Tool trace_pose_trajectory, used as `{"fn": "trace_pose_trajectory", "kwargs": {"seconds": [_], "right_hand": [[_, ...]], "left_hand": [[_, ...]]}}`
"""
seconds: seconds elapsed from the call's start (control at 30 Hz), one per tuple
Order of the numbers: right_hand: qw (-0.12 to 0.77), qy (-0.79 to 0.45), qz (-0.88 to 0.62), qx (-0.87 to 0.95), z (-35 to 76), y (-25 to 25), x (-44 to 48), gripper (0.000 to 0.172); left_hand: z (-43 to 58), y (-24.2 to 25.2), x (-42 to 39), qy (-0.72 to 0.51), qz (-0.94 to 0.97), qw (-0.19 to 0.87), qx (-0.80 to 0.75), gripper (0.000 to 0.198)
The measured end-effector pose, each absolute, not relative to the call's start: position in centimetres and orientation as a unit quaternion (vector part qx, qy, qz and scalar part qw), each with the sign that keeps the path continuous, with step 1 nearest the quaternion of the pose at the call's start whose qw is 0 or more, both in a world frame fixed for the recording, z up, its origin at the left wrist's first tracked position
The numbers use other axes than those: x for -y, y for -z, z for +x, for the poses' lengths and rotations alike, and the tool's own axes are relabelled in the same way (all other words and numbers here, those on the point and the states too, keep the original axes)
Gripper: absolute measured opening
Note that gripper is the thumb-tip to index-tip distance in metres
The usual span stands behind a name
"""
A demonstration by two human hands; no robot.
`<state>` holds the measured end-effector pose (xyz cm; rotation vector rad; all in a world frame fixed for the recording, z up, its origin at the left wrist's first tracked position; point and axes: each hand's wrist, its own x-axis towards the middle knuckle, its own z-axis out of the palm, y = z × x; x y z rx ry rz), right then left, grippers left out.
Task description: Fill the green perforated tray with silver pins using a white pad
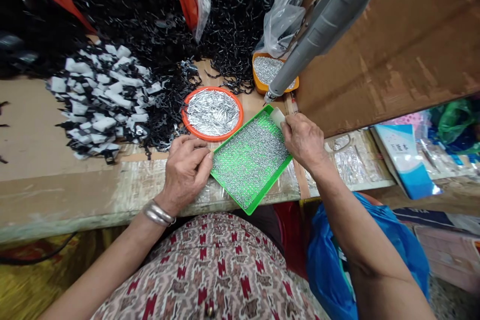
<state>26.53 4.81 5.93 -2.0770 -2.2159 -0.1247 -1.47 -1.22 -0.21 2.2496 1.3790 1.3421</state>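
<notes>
On the front edge of the table (37,135), right in front of the person, sits a flat green plastic tray (250,209). It is turned so one corner points at the person. The left hand (185,170) is at the tray's left corner. Its fingers are closed and pinch that corner between thumb and fingertips. The right hand (303,140) is at the tray's far corner. Its fingers are curled tight around a small pale block (277,116) that touches the tray's rim there.

The tray is bright green with a low rim. It is almost full of tiny shiny silver metal bits (251,157), spread out in one thin layer.

Just behind the tray is a round orange dish (212,137) with thin silver strips (212,111) in it. To the right of that is a small orange bowl (258,85) of silver bits. A grey power tool (322,25) hangs tilted above the bowl. Farther back lies a big pile of black hooks (150,10), some with white tags (101,95). A brown cardboard wall (393,35) stands on the right.
</notes>
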Motion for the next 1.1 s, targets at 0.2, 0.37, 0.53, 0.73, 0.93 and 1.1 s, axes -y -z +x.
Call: {"fn": "trace_pose_trajectory", "kwargs": {"seconds": [0.2, 0.37, 0.53, 0.73, 0.93, 1.1], "right_hand": [[0.012, 0.039, -0.686, 0.727, 25.9, -6.2, -5.0, 0.027], [0.014, 0.053, -0.679, 0.733, 26.0, -5.8, -5.4, 0.028], [0.012, 0.050, -0.682, 0.729, 26.0, -5.9, -5.8, 0.028], [0.013, 0.041, -0.669, 0.742, 26.0, -6.2, -5.8, 0.028], [0.007, 0.041, -0.675, 0.737, 25.9, -6.1, -6.2, 0.030], [0.003, 0.039, -0.685, 0.727, 25.8, -6.2, -6.4, 0.027]], "left_hand": [[-1.5, 0.0, 1.2, -0.453, 0.756, 0.091, -0.464, 0.010], [-1.5, 0.0, 1.2, -0.453, 0.756, 0.092, -0.464, 0.010], [-1.5, 0.2, 1.1, -0.457, 0.753, 0.096, -0.463, 0.009], [-1.5, 0.2, 1.1, -0.453, 0.748, 0.108, -0.473, 0.011], [-1.5, 0.0, 1.1, -0.457, 0.748, 0.107, -0.470, 0.012], [-1.4, -0.1, 1.1, -0.458, 0.746, 0.111, -0.471, 0.012]]}}
